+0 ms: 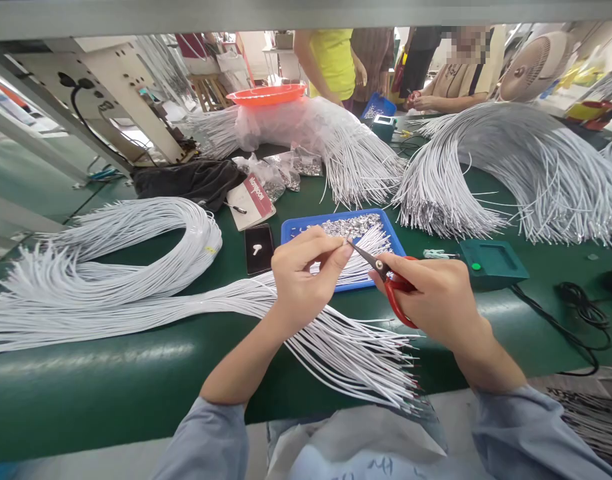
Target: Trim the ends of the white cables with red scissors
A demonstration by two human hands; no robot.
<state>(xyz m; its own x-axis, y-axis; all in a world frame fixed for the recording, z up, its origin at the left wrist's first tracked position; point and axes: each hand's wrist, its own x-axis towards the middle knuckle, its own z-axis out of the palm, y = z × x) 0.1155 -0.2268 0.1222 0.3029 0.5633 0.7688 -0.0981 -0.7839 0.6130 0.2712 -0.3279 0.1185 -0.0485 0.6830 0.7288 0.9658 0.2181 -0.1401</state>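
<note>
While left hand (301, 273) pinches a wire (359, 265), right hand (436, 297) around red scissors (393, 287), over blue tray (299, 227) of metal pieces (349, 225).

The scissors (389, 280) are showing red handles and dark blades. White cords (111, 293) are lying across the dark green table (86, 387). A blue tray (292, 231) is holding silvery bits (351, 225). The sleeves (206, 440) are looking pale grey-blue. An orange bowl (266, 95) is glowing at the back, near a yellow shirt (333, 60). The small box (491, 260) is looking teal, with what may be a green dot.
</note>
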